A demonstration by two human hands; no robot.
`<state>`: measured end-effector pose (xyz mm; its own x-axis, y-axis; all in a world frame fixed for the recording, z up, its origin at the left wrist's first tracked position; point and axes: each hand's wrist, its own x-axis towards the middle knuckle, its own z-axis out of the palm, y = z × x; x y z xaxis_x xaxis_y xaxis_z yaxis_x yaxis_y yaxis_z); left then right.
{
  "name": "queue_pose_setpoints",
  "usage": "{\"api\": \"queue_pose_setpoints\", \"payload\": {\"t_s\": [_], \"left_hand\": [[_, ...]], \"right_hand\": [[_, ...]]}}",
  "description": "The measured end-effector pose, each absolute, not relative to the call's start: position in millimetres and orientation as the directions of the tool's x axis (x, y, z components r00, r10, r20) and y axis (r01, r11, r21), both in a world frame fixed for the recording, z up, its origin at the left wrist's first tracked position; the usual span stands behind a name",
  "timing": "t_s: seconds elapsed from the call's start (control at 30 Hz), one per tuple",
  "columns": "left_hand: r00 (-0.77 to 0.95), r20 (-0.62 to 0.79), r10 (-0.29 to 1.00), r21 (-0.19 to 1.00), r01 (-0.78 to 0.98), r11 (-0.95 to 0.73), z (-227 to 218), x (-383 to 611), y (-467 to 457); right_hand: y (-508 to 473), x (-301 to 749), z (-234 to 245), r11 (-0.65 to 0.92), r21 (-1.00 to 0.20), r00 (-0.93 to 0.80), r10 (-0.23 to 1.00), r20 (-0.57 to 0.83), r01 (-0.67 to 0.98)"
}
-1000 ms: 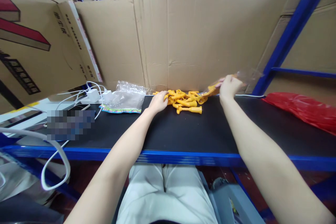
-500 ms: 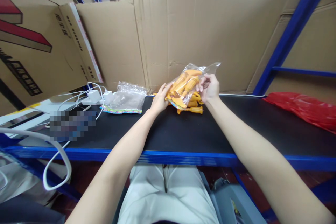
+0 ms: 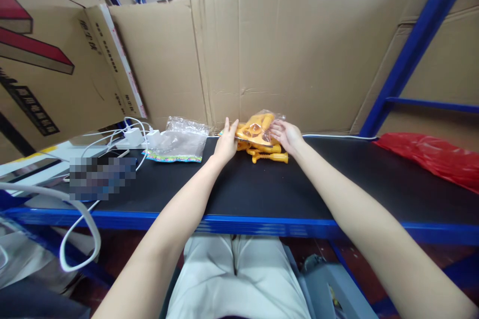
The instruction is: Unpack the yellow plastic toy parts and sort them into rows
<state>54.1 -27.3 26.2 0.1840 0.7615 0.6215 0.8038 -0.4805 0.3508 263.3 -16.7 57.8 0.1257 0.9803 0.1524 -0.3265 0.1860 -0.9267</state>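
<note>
One clear bag already holds yellow pieces between our left hand and right hand, both unclenched, while we see loose pieces unbagged beneath.

Black mat, blue rail along front edge. Cardboard standing behind mat. Printed carton at mat's left, white chargers and cables by mat's left end. Red plastic on mat's right end, blue post behind that end.
</note>
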Motion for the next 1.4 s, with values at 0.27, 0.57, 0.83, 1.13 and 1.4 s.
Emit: {"api": "queue_pose_setpoints", "payload": {"t_s": [0.27, 0.57, 0.83, 1.13, 1.4], "left_hand": [[0.228, 0.478, 0.848, 0.232, 0.899, -0.372, 30, 57, -34], [0.139, 0.505, 0.852, 0.258, 0.918, -0.303, 39, 51, -36], [0.080, 0.584, 0.808, 0.293, 0.908, -0.301, 42, 53, -35], [0.191, 0.695, 0.693, 0.302, 0.797, -0.523, 28, 39, -21], [-0.022, 0.336, 0.942, 0.880, 0.363, -0.305, 25, 36, -13]], "right_hand": [[-14, 259, 51, 0.378, -0.923, 0.063, 0.922, 0.382, 0.074], [-28, 276, 58, 0.546, -0.753, -0.407, 0.822, 0.398, 0.367], [-32, 273, 54, 0.722, -0.365, -0.578, 0.691, 0.434, 0.588], [-36, 265, 61, 0.646, -0.162, -0.372, 0.606, 0.703, 0.746], [-23, 268, 55, 0.731, -0.479, -0.209, 0.629, 0.748, 0.485]]}}
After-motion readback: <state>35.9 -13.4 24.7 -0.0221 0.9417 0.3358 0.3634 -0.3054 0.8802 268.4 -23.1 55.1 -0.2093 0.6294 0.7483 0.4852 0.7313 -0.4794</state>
